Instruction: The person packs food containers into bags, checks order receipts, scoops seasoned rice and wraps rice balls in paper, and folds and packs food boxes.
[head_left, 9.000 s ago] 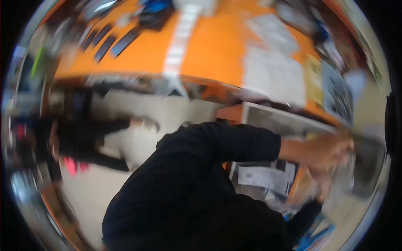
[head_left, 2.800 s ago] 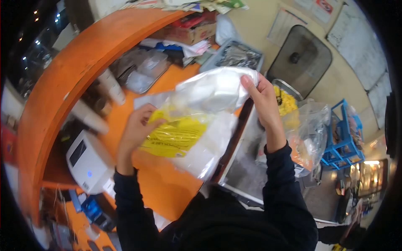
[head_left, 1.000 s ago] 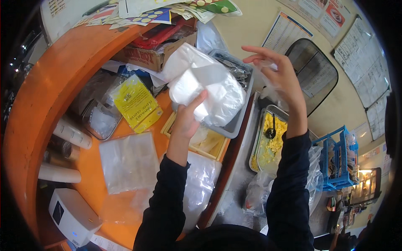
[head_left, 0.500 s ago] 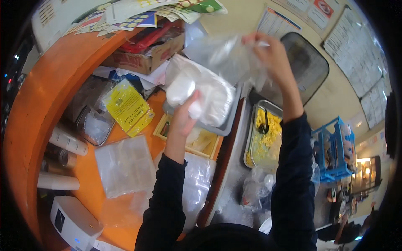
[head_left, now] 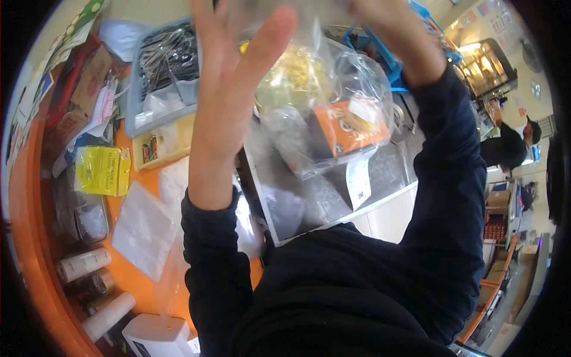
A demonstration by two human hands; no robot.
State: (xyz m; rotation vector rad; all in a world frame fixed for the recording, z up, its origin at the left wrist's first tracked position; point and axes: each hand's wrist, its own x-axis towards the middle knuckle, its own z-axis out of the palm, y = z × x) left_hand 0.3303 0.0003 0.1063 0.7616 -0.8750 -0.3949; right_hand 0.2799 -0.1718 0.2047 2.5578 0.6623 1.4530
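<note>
Both arms reach up to the top edge of the view. My left hand (head_left: 235, 77) is raised with thumb and fingers spread, its fingertips partly cut off by the edge. My right hand (head_left: 389, 21) is blurred at the top, its fingers mostly out of view. Between them hangs blurred clear plastic film (head_left: 306, 27); whether either hand grips it is hidden. Below my right hand, a clear plastic bag (head_left: 291, 143) on the metal counter surrounds an orange box (head_left: 348, 128). A white paper slip (head_left: 358, 181) hangs at its front. Yellow food (head_left: 300, 74) shows behind the film.
On the orange table at left are a grey-blue bin (head_left: 134, 113) of black wrapped items, a yellow packet (head_left: 102, 171), flat clear bags (head_left: 144, 229), paper rolls (head_left: 107, 315) and a white machine (head_left: 156, 333). A blue rack (head_left: 377, 56) stands beyond; another person (head_left: 505, 146) is at right.
My view has turned right, bringing the bagged orange box into sight. Both hands have come nearer the top edge. The white rounded thing in my left hand is out of sight.
</note>
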